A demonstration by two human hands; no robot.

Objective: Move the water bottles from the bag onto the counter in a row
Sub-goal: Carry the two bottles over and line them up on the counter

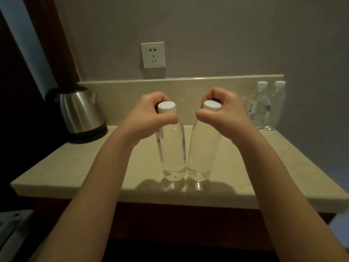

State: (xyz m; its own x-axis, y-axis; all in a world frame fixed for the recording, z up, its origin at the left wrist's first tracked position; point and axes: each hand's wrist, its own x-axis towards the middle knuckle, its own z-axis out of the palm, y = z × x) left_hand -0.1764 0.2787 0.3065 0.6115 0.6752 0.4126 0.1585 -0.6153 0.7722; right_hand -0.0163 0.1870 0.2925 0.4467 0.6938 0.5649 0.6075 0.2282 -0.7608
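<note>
The hands are both closed round bottle necks: the left hand (151, 114) curls fingers and thumb just under the white cap of the left bottle (172, 154), and the right hand (222, 110) does the same on the right bottle (203, 154). Each bottle lies straight below its own hand, long axis near upright, caps apart, bases almost touching near the front edge of the table (75, 167). Whether the bases bear on it I cannot tell. Two more bottles (262, 108) stand far right, a kettle (79, 112) far left. No bag shows.
</note>
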